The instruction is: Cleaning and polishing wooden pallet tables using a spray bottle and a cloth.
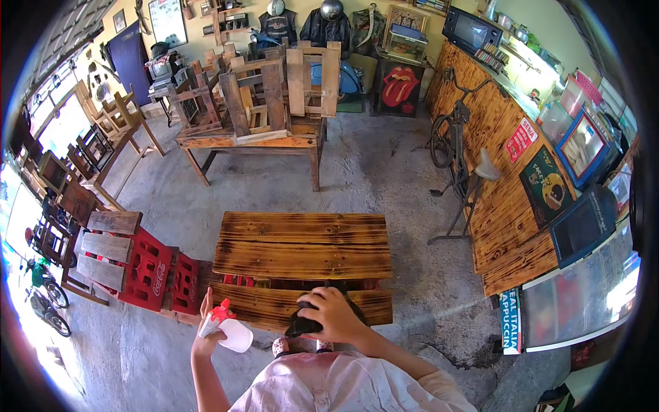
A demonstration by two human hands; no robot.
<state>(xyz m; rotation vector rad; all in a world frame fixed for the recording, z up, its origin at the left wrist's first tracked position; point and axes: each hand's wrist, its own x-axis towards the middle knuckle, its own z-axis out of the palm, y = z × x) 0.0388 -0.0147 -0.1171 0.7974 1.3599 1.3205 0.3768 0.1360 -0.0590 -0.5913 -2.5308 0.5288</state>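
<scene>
My left hand (207, 335) grips a white spray bottle (236, 335) with a red trigger head, just off the near left corner of a low table. The bottle is tilted. My right hand (332, 314) is closed on a dark cloth (305, 322), bunched against the near plank and its front edge. The wooden table (304, 257) has scorched, glossy planks with a gap between the middle and near ones. Through this gap, red plastic shows.
Red Coca-Cola crates (146, 268) topped with grey slats stand left of the table. Beyond it, a wooden workbench (247, 144) carries several slatted wood frames (257, 98). A bicycle (458, 149) stands by the wood-fronted counter (494, 175) at the right.
</scene>
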